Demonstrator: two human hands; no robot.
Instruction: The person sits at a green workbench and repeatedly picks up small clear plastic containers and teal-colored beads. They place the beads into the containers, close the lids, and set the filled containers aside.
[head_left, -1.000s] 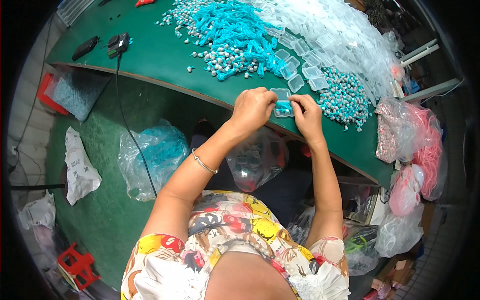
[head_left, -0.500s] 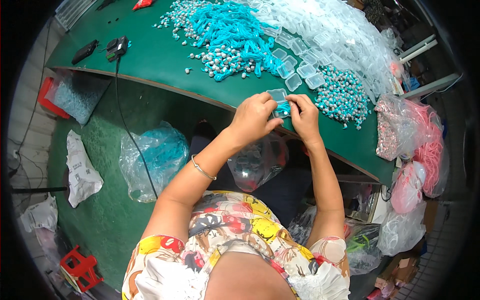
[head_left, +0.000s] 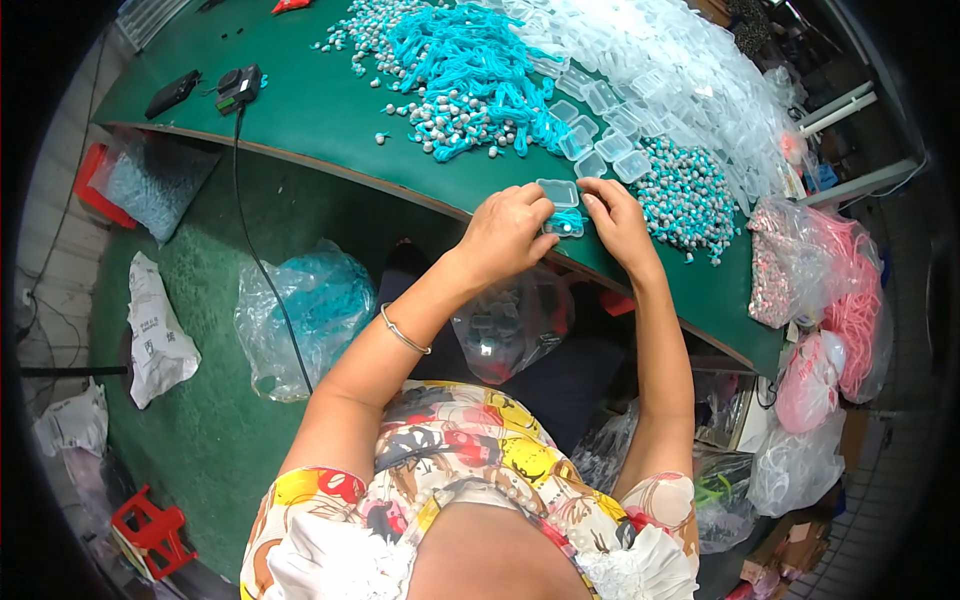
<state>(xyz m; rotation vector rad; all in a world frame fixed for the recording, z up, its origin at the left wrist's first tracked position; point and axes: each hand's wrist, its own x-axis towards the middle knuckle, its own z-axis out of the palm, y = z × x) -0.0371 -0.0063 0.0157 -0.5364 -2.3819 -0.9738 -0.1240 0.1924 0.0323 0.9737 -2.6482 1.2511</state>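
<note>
The left hand [head_left: 506,230] pinches the open box [head_left: 557,194] near the edge of the table [head_left: 310,120], fingers hiding its left side; blue cord [head_left: 567,218] lies inside. Whether the right hand [head_left: 624,230], just beside, grips anything, I cannot tell. A white sack [head_left: 160,335] bears dark print.

Both forearms [head_left: 425,300] stretched forward, left hand [head_left: 504,234] curled inward, thumb [head_left: 543,245] spread from bent fingers [head_left: 530,197], right hand [head_left: 622,226] held just beside, fingers bent.

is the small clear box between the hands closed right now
No, its lid is open, with turquoise cord showing inside the box.
</note>
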